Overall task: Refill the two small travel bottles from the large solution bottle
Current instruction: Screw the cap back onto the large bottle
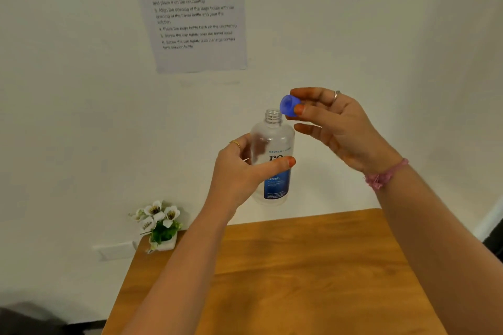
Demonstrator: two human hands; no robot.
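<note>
The large clear solution bottle (273, 141) with a blue label is held upright in the air above the far edge of the table. My left hand (239, 171) grips its body, thumb across the label. The bottle's threaded neck is uncovered. Just to the right of and above the neck, my right hand (334, 128) pinches the blue cap (289, 106) between thumb and forefinger, its hollow side facing the camera. The two small travel bottles are not in view.
A wooden table (285, 275) spreads below my arms. A small pot of white artificial flowers (160, 226) stands at its far left corner against the white wall. A printed instruction sheet (193, 11) hangs on the wall above.
</note>
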